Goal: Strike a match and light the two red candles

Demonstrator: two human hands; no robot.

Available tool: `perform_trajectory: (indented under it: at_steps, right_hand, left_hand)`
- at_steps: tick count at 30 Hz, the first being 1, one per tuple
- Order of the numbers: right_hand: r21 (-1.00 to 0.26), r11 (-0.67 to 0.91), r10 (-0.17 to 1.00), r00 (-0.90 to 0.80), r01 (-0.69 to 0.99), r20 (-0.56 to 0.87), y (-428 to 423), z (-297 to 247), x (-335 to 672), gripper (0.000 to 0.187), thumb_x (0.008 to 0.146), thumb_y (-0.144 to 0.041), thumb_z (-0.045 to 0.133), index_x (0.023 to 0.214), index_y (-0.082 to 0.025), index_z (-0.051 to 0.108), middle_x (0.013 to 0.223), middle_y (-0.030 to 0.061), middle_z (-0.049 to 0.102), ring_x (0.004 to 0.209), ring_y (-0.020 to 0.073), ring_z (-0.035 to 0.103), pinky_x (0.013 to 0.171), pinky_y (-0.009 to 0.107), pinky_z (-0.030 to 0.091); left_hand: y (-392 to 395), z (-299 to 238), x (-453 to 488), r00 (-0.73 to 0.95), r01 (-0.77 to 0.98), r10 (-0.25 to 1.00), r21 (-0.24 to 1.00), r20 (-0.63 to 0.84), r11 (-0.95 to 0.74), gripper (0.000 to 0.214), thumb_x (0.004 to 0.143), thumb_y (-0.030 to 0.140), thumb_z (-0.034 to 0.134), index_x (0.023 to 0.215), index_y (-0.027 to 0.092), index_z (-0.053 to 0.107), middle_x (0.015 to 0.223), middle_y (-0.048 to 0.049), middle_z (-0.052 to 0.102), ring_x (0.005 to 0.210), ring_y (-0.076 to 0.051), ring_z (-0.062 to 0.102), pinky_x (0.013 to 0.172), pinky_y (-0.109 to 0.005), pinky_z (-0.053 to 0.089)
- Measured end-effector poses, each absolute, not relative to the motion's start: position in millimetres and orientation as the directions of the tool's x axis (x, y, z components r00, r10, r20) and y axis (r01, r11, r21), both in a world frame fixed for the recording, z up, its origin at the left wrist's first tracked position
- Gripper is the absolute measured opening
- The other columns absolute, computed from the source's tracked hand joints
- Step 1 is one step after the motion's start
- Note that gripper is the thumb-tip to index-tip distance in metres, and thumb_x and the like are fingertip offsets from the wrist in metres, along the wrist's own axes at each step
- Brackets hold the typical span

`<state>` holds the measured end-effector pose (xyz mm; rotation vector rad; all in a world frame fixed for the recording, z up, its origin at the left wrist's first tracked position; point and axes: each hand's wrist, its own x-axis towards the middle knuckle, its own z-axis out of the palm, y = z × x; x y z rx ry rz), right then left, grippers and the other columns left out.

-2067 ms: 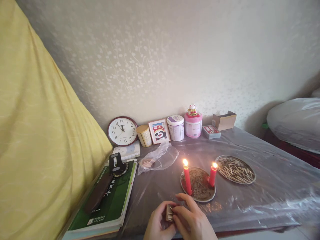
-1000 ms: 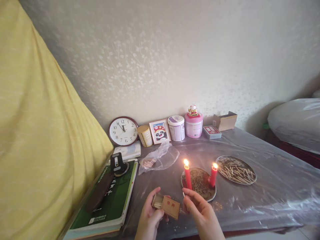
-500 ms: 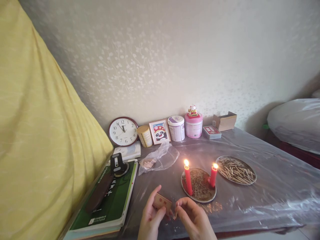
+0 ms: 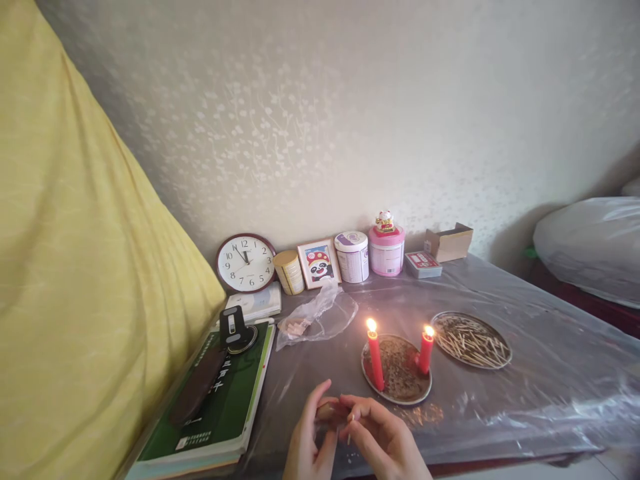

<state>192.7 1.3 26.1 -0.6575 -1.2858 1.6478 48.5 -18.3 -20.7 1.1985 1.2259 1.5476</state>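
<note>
Pinching a match (image 4: 351, 419), apparently unlit yet, right hand (image 4: 383, 437) sits beside curled left hand (image 4: 311, 437), grip can't tell; both red candles (image 4: 375, 361) already burn on left plate (image 4: 399, 357).

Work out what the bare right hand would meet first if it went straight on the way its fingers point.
Most likely the bare left hand, which curves just ahead of the bare right hand. Depth is unclear, so whether the two hands touch cannot be told.
</note>
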Motion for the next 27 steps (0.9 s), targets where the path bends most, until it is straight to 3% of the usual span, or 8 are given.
perform_trajectory:
  at_steps: [3,6,9,11,14,27]
  right_hand:
    - [-0.923,-0.066,0.853,-0.501,-0.379,0.145,1.5,27.2,191.8,0.028,0.085,-0.044,0.062,0.081,-0.017,0.056,0.109,0.0105,0.065,0.091,0.019,0.063,0.088,0.033,0.047]
    - [-0.926,-0.057,0.873,-0.469,-0.373,0.135,3.7,24.7,193.3,0.027,0.085,-0.043,0.062,0.081,-0.017,0.057,0.105,0.0091,0.066,0.087,0.0171,0.061,0.082,0.029,0.047]
    - [-0.932,-0.029,0.898,-0.419,-0.36,0.134,5.4,22.4,195.4,0.027,0.086,-0.042,0.062,0.079,-0.017,0.057,0.103,0.0076,0.065,0.08,0.0144,0.059,0.075,0.025,0.047]
    - [-0.926,-0.023,0.897,-0.418,-0.376,0.147,5.0,22.6,195.9,0.026,0.086,-0.042,0.062,0.079,-0.017,0.058,0.104,0.0077,0.063,0.083,0.0148,0.059,0.077,0.025,0.047]
    - [-0.915,-0.014,0.891,-0.421,-0.403,0.172,1.9,24.8,194.8,0.025,0.085,-0.041,0.063,0.08,-0.017,0.058,0.104,0.0082,0.062,0.086,0.016,0.059,0.08,0.027,0.047]
    - [-0.836,-0.06,0.857,-0.458,-0.546,0.237,-6.9,27.6,190.5,0.021,0.086,-0.037,0.064,0.081,-0.017,0.056,0.104,0.0062,0.056,0.074,0.0129,0.058,0.071,0.029,0.049]
  left_hand:
    - [-17.4,-24.4,47.2,-0.206,-0.042,0.96,0.978,0.191,-0.204,0.048,0.077,0.029,0.067,0.123,0.024,0.057,0.105,-0.0118,0.07,0.095,-0.027,0.066,0.085,-0.04,0.051]
    - [-11.9,-24.7,41.4,-0.15,-0.263,0.981,0.951,0.126,-0.162,0.052,0.07,0.03,0.074,0.12,0.025,0.061,0.109,-0.0132,0.069,0.099,-0.03,0.064,0.084,-0.041,0.05]
    - [-6.6,-21.8,35.9,-0.029,-0.521,0.999,0.854,-0.015,-0.003,0.054,0.055,0.034,0.084,0.107,0.024,0.07,0.11,-0.0131,0.07,0.103,-0.033,0.063,0.082,-0.04,0.05]
    - [-6.4,-18.1,35.4,0.039,-0.609,0.996,0.788,-0.078,0.085,0.051,0.056,0.039,0.084,0.103,0.023,0.072,0.109,-0.0126,0.07,0.098,-0.03,0.065,0.083,-0.038,0.049]
    - [-10.0,-11.8,38.2,0.095,-0.649,0.992,0.75,-0.088,0.129,0.044,0.066,0.042,0.079,0.104,0.021,0.073,0.104,-0.0128,0.072,0.09,-0.024,0.067,0.083,-0.034,0.048]
    - [-17.0,-5.4,42.5,0.271,-0.67,0.961,0.708,-0.048,0.224,0.045,0.067,0.047,0.077,0.099,0.016,0.072,0.088,-0.0093,0.07,0.079,-0.018,0.062,0.07,-0.026,0.042]
